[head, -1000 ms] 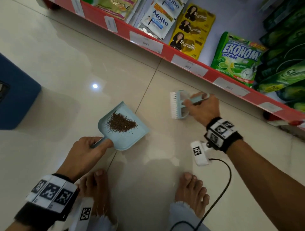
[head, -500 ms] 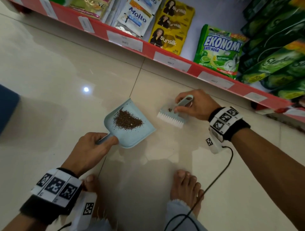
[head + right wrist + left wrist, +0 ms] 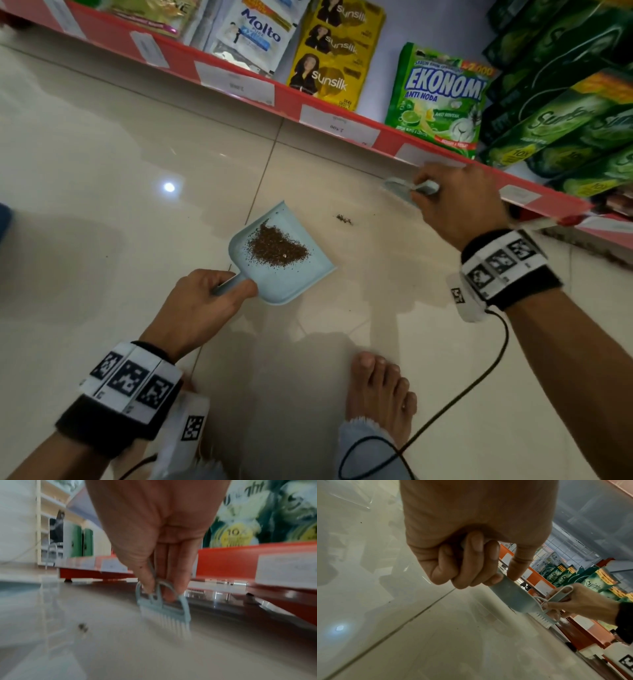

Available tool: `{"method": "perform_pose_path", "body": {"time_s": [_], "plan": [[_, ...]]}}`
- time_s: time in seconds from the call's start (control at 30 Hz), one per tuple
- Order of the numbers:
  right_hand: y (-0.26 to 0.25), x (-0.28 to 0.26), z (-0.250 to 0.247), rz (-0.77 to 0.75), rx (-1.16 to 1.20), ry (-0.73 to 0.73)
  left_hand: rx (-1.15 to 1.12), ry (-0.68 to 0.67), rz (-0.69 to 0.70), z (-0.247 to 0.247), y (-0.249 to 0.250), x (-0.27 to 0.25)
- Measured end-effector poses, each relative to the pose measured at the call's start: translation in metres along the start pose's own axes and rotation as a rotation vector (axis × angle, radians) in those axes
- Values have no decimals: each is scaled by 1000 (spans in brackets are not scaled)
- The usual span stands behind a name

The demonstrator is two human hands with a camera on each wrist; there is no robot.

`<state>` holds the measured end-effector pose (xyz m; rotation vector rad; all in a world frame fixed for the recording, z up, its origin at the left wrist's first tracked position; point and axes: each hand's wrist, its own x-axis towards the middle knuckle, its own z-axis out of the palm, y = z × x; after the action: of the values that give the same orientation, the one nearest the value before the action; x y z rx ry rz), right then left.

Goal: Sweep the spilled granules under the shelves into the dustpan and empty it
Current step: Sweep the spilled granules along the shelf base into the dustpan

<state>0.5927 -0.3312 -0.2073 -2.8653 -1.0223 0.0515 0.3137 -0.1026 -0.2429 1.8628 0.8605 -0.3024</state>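
Note:
A pale blue dustpan (image 3: 291,274) lies on the tiled floor with a heap of brown granules (image 3: 275,246) in it. My left hand (image 3: 205,301) grips its handle, also seen in the left wrist view (image 3: 471,561). A small clump of granules (image 3: 344,219) lies on the floor to the right of the pan. My right hand (image 3: 455,205) holds a pale blue hand brush (image 3: 407,186) by its handle, down by the red shelf edge (image 3: 342,109). In the right wrist view the brush (image 3: 164,607) stands with its white bristles on the floor.
The bottom shelf holds shampoo sachets (image 3: 332,51) and green detergent packs (image 3: 438,99). Under the shelf runs a dark gap (image 3: 223,595). My bare foot (image 3: 380,394) and a black cable (image 3: 462,394) lie behind the pan. A blue object (image 3: 5,219) shows at the left edge.
My right hand carried the brush away from the dustpan's mouth, right and back to the shelf edge. A small clump of granules now shows on the floor. The dustpan stayed put.

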Motion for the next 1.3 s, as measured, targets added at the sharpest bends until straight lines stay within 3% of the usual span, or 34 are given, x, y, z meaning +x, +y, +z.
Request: {"method": "perform_pose_path", "body": {"time_s": [0.1,0.27,0.47,0.57,0.67,0.77,0.97,1.07,1.2,1.3], "plan": [[-11,-10,19,92,-152,-46,2,-20,6,7,5,3],[-46,-38,32,-82,-114,-195,-4,-39,40,16,17,13],[-49,-18,15,39,-141,-35,3,-48,24,14,17,16],[-51,10,21,56,-146,-37,10,-45,8,11,13,13],[-68,28,33,-21,-72,-68,10,-37,1,9,11,11],[-78,27,36,-195,16,-141,6,-9,-6,7,10,10],[-36,-6,5,-370,70,-412,-9,43,-7,-1,4,11],[-32,1,-9,-365,168,-320,-18,42,-16,-3,3,13],[-76,40,6,-337,72,-152,-7,15,-17,-1,5,14],[-113,69,28,-370,30,-182,0,-3,-14,-3,7,14]]}}
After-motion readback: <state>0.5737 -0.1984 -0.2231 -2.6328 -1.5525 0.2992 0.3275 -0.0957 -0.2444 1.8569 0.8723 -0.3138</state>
